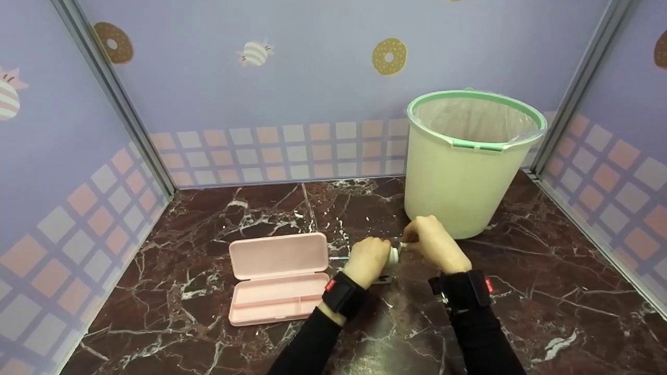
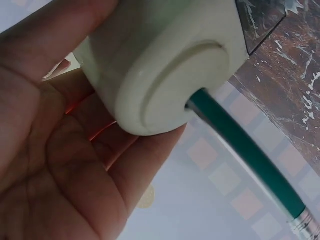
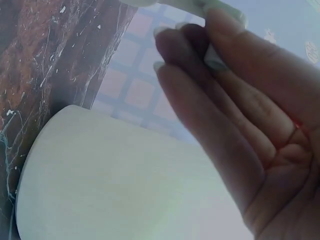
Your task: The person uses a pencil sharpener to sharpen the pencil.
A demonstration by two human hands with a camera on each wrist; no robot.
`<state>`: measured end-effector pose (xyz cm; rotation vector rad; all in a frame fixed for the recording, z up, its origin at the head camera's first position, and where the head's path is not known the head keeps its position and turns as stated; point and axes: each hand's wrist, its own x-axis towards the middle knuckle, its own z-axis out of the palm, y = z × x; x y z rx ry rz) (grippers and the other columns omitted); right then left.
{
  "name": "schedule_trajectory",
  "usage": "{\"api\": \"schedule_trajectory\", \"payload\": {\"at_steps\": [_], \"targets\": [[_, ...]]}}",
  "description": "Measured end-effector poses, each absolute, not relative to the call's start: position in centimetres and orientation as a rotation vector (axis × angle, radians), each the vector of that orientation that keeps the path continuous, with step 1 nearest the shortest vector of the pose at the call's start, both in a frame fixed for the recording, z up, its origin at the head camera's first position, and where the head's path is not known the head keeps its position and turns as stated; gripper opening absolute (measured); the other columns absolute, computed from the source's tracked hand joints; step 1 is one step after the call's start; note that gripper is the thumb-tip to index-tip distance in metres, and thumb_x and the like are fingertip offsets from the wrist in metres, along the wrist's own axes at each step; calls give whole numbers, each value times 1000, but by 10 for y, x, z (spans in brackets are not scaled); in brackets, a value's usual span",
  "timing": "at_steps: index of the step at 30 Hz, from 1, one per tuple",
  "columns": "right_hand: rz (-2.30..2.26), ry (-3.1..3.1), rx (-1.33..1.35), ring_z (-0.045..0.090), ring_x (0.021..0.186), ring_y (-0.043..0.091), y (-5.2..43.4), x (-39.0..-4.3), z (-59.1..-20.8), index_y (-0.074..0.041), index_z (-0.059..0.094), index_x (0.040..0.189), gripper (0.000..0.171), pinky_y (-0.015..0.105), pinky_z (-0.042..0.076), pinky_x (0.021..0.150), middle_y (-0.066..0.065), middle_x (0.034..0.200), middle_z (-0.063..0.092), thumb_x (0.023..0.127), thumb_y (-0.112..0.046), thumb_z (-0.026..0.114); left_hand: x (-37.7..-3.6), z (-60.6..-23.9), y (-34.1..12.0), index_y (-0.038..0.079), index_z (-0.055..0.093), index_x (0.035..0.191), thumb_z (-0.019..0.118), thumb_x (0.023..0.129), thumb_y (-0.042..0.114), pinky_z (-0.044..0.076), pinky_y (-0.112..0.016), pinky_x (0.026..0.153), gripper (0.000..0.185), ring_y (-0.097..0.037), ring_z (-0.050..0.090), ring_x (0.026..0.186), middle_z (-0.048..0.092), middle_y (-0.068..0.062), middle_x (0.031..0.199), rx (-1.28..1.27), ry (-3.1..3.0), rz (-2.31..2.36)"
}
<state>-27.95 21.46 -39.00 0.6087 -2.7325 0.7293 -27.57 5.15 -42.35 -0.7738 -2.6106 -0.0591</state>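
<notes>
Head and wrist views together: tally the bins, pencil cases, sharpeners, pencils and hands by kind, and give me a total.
Bin: 1
Pencil case: 1
Sharpener: 1
Pencil: 1
Hands: 2, left hand and right hand
Total: 6

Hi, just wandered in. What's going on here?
A person is working at what looks like a white crank pencil sharpener. The left hand holds its body, and a green pencil sticks out of its hole. The right hand pinches what appears to be the crank handle. A pink pencil case lies open to the left, and a lined bin stands behind the right hand.
</notes>
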Motion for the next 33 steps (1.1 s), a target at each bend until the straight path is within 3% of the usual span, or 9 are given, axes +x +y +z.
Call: {"api": "schedule_trajectory", "payload": {"at_steps": [8, 17, 21, 27, 33], "targets": [[696, -2642, 474, 64, 65, 24, 207, -285, -397, -5, 71, 64, 15, 39, 54, 65, 7, 67, 70, 67, 9, 78, -280, -421, 54, 10, 69, 89, 60, 86, 12, 58, -35, 62, 10, -21, 70, 77, 73, -4, 84, -754, -2732, -44], [755, -2562, 337, 70, 73, 33, 203, -297, -416, -1, 74, 72, 11, 44, 57, 70, 13, 75, 73, 73, 9, 77, -282, -423, 53, 10, 69, 89, 59, 86, 12, 58, -36, 61, 10, -22, 71, 76, 73, -5, 84, -769, -2735, -31], [789, -2537, 303, 71, 75, 33, 202, -300, -422, -1, 74, 72, 12, 45, 57, 72, 14, 77, 74, 75, 10, 74, -283, -424, 52, 10, 69, 89, 68, 82, 12, 58, -36, 61, 8, -22, 71, 76, 73, -5, 84, -789, -2728, -16], [801, -2537, 280, 70, 74, 34, 201, -304, -427, -1, 72, 71, 13, 47, 56, 72, 15, 76, 73, 73, 12, 72, -283, -422, 49, 12, 68, 94, 86, 68, 20, 58, -35, 64, 33, -21, 71, 80, 74, -4, 89, -827, -2750, 38], [762, -2544, 274, 69, 75, 36, 200, -306, -431, -1, 72, 73, 12, 48, 56, 71, 16, 77, 73, 72, 11, 72, -284, -423, 45, 11, 66, 95, 88, 66, 23, 58, -34, 67, 38, -21, 70, 83, 73, -2, 91, -868, -2726, 52]]}}
